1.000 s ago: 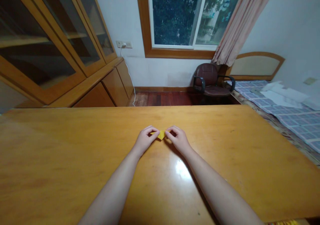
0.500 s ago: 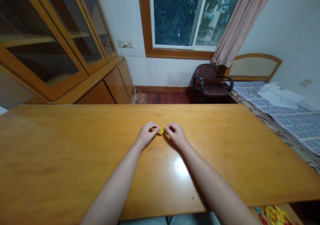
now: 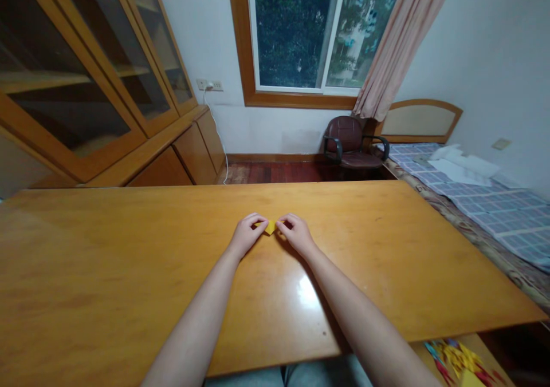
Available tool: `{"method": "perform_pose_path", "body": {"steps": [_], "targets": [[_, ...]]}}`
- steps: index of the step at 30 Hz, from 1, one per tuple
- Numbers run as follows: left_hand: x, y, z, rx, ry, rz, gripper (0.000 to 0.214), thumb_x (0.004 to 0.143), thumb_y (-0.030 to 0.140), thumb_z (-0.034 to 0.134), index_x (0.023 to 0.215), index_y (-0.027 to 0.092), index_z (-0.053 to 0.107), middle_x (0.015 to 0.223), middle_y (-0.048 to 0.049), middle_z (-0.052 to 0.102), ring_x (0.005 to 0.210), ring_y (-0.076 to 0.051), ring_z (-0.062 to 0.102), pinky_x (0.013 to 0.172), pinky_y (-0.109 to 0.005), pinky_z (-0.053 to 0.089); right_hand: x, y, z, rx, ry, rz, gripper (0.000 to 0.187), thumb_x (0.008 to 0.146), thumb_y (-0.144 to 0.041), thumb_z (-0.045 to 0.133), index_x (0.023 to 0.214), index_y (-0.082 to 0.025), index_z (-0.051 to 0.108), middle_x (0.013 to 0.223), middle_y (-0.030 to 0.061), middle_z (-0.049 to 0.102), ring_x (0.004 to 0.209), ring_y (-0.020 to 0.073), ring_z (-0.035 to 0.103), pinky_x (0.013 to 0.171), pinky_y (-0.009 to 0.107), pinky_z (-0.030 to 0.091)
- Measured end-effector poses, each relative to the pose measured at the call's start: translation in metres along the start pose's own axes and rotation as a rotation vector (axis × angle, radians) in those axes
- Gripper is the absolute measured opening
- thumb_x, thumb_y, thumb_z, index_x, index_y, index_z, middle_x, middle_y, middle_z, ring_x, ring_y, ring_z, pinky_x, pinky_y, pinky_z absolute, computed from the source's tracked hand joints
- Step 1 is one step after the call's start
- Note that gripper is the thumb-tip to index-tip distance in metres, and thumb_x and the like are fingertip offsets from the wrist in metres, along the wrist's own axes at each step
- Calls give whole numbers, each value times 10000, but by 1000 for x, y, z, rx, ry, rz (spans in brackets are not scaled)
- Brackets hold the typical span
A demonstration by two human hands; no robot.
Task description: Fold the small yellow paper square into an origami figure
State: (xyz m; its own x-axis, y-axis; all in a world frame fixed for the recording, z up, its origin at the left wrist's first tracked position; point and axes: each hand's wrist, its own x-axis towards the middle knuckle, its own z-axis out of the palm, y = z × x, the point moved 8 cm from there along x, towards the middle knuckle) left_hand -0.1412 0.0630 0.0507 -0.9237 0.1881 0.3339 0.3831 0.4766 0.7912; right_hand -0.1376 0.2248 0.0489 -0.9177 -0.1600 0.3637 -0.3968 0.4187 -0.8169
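A small folded piece of yellow paper point(image 3: 270, 227) lies on the wooden table point(image 3: 129, 261), pinched from both sides. My left hand point(image 3: 247, 235) grips its left edge with curled fingers. Gripping its right edge is my right hand point(image 3: 295, 233), with the fingers bent the same way. Both hands rest on the tabletop near its middle, and most of the paper is hidden between the fingertips.
A glass-fronted wooden cabinet point(image 3: 86, 89) stands at the left. A dark office chair point(image 3: 350, 143) sits under the window, and a bed with a blue patterned cover point(image 3: 494, 209) runs along the right. Colourful paper pieces point(image 3: 455, 358) lie below the table's near right corner.
My hands have drawn slightly closer together on the paper, so less yellow shows. The view has tilted down and shifted a little.
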Motion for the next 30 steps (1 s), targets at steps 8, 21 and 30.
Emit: {"method": "perform_pose_path", "body": {"steps": [8,21,30], "targets": [[0,1,3,10,-30,-2,231,853,366,545,760,188,659,798,-38,644,793,-179,593,734,-283,445,1,1,2,-26,-19,4,104,831,-225,615,783,-185,698,781,30,687,743,158,605,712,262,438],[1,0,3,-1,-31,7,210,851,351,567,764,193,673,797,-30,644,782,-169,596,706,-262,441,0,-2,2,-13,-26,3,111,834,-226,610,772,-191,695,772,26,683,744,158,610,719,261,442],[3,-2,4,-3,-37,1,222,839,362,562,742,191,665,780,-33,652,772,-174,599,695,-262,450,-1,-1,2,-4,-39,4,115,837,-225,611,767,-195,697,774,26,689,747,162,613,718,267,446]]}}
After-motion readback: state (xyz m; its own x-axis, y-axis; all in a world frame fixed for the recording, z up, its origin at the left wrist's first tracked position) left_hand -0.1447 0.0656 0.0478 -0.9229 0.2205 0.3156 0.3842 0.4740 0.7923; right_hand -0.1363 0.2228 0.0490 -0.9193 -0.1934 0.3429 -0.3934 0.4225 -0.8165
